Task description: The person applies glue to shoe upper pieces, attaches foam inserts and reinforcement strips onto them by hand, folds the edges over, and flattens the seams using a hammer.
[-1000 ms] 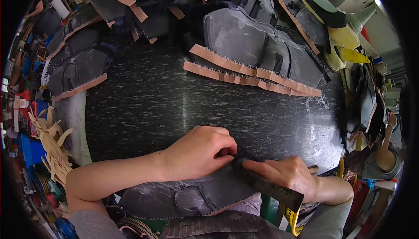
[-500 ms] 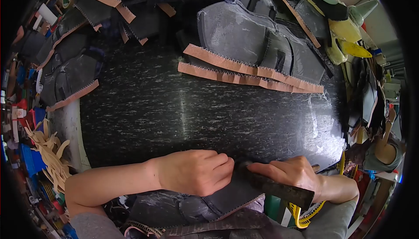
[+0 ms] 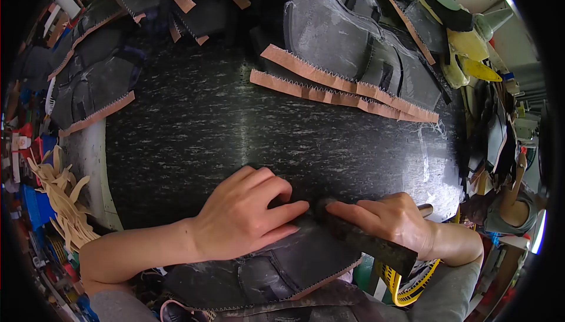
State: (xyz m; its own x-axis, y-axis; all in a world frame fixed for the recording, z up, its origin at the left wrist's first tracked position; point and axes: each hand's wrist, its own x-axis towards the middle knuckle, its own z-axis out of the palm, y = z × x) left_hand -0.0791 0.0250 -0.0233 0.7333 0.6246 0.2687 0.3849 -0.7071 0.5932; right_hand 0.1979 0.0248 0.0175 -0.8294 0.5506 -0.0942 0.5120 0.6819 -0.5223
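A dark grey stitched shoe-upper piece lies over my lap at the table's near edge, its lower rim zigzag-stitched. My left hand rests over its top edge, fingers spread and bent, the fingertips pointing right; its thumb is hidden. In my right hand is a hammer with a dark metal head. The round face of the hammer sits close to the left fingertips, above the piece, and the long flat end points down right. A bit of its handle sticks out behind the hand.
Stitched uppers with tan strips lie along the back of the dark speckled table. Another upper is at the left, above a bundle of tan strips. Yellowish plastic bottles stand back right; another person is at far right.
My left hand has opened from closed fingers to spread ones and shifted slightly up and left. The right hand with the hammer has moved slightly up.
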